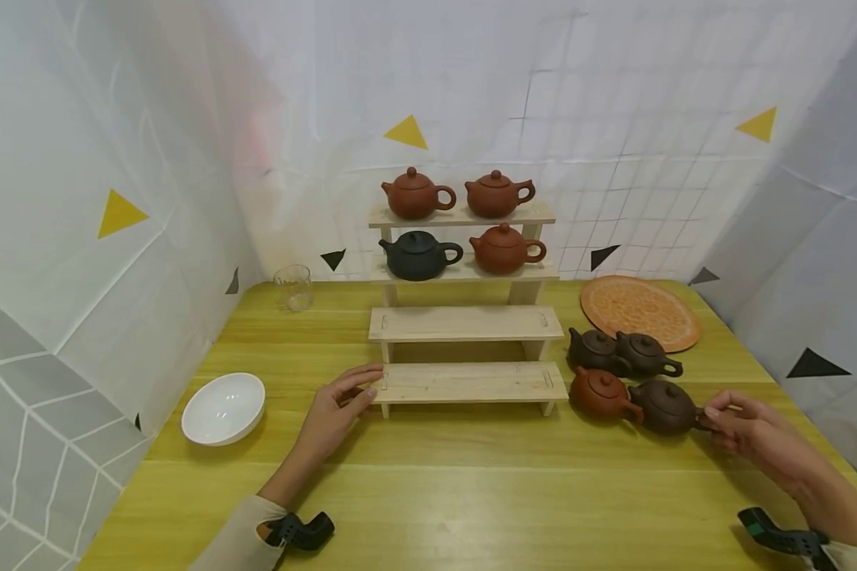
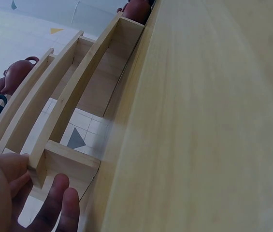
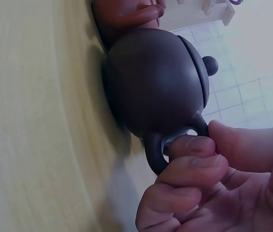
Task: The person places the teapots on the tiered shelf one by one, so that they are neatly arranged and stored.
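At the right of the table, my right hand [image 1: 753, 432] pinches the handle of a dark brown teapot [image 3: 155, 84] between thumb and fingers. A reddish-brown teapot [image 1: 601, 394] lies close beside it, and two more dark teapots, one at the front [image 1: 594, 351] and one further right [image 1: 644, 354], stand just behind. My left hand [image 1: 337, 408] holds the left end of the lowest board of a stepped wooden stand [image 1: 467, 382], its thumb and fingertips at the board's edge in the left wrist view.
Red teapots [image 1: 413, 197] stand on the stand's top step; a dark green teapot [image 1: 417, 255] and a red one [image 1: 505, 250] share the step below. A white bowl [image 1: 224, 409] and a clear glass [image 1: 294, 288] are at left. An orange round mat [image 1: 639, 311] lies at back right.
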The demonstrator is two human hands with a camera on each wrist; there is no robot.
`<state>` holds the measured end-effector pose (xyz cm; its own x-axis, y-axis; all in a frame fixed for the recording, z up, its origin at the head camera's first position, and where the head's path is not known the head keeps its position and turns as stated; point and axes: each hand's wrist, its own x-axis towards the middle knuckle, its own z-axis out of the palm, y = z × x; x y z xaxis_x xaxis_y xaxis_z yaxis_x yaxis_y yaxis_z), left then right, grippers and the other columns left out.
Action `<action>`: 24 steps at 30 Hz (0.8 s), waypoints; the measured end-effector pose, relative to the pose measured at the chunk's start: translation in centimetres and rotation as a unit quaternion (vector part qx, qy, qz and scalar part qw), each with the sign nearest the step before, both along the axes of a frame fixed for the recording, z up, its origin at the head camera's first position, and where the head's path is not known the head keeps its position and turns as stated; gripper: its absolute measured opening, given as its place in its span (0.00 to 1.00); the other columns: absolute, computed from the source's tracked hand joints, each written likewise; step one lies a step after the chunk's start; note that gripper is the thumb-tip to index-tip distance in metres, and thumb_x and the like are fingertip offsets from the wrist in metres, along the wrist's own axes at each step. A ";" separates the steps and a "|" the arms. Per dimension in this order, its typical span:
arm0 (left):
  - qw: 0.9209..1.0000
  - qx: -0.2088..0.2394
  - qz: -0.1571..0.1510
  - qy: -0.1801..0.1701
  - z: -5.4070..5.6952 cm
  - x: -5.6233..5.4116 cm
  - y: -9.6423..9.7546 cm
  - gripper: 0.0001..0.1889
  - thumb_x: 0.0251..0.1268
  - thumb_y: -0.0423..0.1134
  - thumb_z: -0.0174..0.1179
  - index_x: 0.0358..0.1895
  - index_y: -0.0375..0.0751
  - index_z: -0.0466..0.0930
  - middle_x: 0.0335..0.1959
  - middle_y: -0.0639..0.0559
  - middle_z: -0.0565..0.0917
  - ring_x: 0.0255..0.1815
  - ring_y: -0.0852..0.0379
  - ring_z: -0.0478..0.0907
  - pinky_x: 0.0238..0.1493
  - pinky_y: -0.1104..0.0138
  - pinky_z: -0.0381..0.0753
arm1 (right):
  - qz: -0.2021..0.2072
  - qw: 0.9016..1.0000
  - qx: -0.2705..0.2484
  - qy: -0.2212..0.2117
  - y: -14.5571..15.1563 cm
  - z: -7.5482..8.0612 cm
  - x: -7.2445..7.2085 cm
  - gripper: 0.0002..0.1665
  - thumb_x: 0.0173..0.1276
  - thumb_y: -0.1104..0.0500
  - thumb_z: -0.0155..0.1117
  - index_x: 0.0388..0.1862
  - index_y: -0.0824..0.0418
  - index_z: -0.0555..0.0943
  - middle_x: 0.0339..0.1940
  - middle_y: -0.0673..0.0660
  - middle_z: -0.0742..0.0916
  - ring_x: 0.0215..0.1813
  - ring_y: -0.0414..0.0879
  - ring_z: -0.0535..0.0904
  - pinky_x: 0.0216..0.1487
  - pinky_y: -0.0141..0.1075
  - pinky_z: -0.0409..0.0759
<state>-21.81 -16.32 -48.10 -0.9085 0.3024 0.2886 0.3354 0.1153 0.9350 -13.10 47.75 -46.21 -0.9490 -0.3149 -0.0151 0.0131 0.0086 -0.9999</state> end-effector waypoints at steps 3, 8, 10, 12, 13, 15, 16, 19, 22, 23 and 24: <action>1.000 0.000 -0.001 0.001 0.0 -0.1 0.0 0.17 0.79 0.38 0.61 0.65 0.41 0.84 0.70 0.50 0.77 0.46 0.48 0.83 0.42 0.52 0.87 | -0.002 1.000 -0.005 0.004 0.0 0.3 0.1 0.14 0.86 0.71 0.38 0.45 0.63 0.73 0.33 0.54 0.75 0.29 0.59 0.53 0.32 0.49 0.52; 1.000 -0.004 0.000 -0.001 0.0 0.0 0.1 0.17 0.79 0.38 0.61 0.65 0.41 0.84 0.70 0.50 0.77 0.46 0.48 0.83 0.43 0.52 0.87 | -0.009 1.000 -0.016 0.010 0.0 0.9 0.4 0.14 0.86 0.71 0.38 0.44 0.64 0.72 0.33 0.54 0.74 0.29 0.58 0.52 0.33 0.48 0.53; 1.000 -0.005 0.001 -0.001 0.0 0.0 0.1 0.17 0.79 0.38 0.61 0.65 0.41 0.84 0.70 0.50 0.77 0.46 0.48 0.83 0.43 0.52 0.87 | -0.016 1.000 -0.017 0.010 -0.1 1.1 0.5 0.13 0.86 0.71 0.38 0.44 0.64 0.72 0.32 0.55 0.73 0.29 0.58 0.51 0.33 0.48 0.52; 1.000 -0.005 0.002 -0.001 0.0 0.0 0.1 0.17 0.79 0.38 0.61 0.65 0.41 0.84 0.70 0.50 0.77 0.46 0.48 0.83 0.43 0.52 0.87 | -0.028 1.000 -0.011 0.008 -0.2 1.4 0.6 0.13 0.86 0.71 0.38 0.43 0.64 0.71 0.32 0.55 0.72 0.29 0.57 0.50 0.33 0.48 0.52; 1.000 -0.005 0.003 0.000 0.0 0.0 0.1 0.17 0.79 0.37 0.61 0.65 0.41 0.84 0.70 0.50 0.77 0.46 0.48 0.83 0.43 0.53 0.87 | -0.037 0.999 -0.003 0.006 -0.2 1.5 0.6 0.12 0.86 0.70 0.39 0.43 0.64 0.70 0.32 0.55 0.71 0.29 0.57 0.50 0.33 0.48 0.52; 1.000 -0.004 0.004 0.002 0.0 0.0 0.1 0.17 0.79 0.37 0.61 0.65 0.41 0.84 0.70 0.49 0.77 0.45 0.48 0.83 0.43 0.54 0.87 | -0.049 0.999 0.009 0.002 -0.3 1.9 0.7 0.11 0.87 0.70 0.39 0.43 0.64 0.70 0.32 0.55 0.70 0.29 0.57 0.49 0.33 0.48 0.52; 1.000 -0.004 0.004 0.003 -0.1 0.0 0.1 0.16 0.79 0.37 0.61 0.65 0.40 0.84 0.70 0.49 0.77 0.45 0.48 0.83 0.43 0.54 0.87 | -0.054 0.998 0.015 0.002 -0.3 2.1 0.7 0.11 0.87 0.69 0.40 0.43 0.64 0.70 0.32 0.55 0.71 0.29 0.57 0.50 0.33 0.48 0.52; 1.000 -0.006 0.008 0.004 0.0 0.0 0.1 0.16 0.79 0.37 0.61 0.65 0.41 0.84 0.69 0.51 0.78 0.46 0.49 0.83 0.42 0.54 0.87 | -0.056 0.998 0.018 0.009 -0.4 2.5 0.7 0.11 0.87 0.69 0.40 0.42 0.64 0.70 0.32 0.55 0.71 0.29 0.57 0.50 0.33 0.48 0.53; 1.000 -0.010 0.010 0.004 0.1 0.1 0.2 0.16 0.80 0.37 0.61 0.65 0.42 0.84 0.69 0.52 0.77 0.47 0.49 0.83 0.43 0.54 0.87 | -0.054 0.998 0.010 0.016 -0.5 3.1 0.7 0.11 0.87 0.69 0.40 0.42 0.63 0.70 0.31 0.55 0.71 0.29 0.56 0.49 0.32 0.48 0.53; 1.000 -0.011 0.011 0.004 0.1 0.1 0.3 0.16 0.80 0.37 0.60 0.65 0.42 0.84 0.70 0.53 0.77 0.47 0.50 0.83 0.43 0.54 0.87 | -0.054 0.998 0.009 0.016 -0.6 3.2 0.7 0.11 0.87 0.69 0.40 0.42 0.63 0.70 0.31 0.55 0.71 0.28 0.56 0.49 0.32 0.48 0.53; 1.000 -0.012 0.012 0.004 0.1 0.1 0.3 0.16 0.80 0.37 0.60 0.65 0.41 0.84 0.70 0.53 0.77 0.47 0.50 0.83 0.43 0.54 0.87 | -0.057 0.998 0.013 0.016 -0.6 3.4 0.7 0.11 0.87 0.69 0.40 0.42 0.63 0.70 0.31 0.55 0.70 0.28 0.56 0.49 0.32 0.48 0.53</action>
<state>-21.71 -16.04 -48.00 -0.9131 0.2881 0.2886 0.3396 0.1456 0.9292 -12.36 47.11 -42.78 -0.9787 -0.2050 0.0094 -0.0168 0.0344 -0.9993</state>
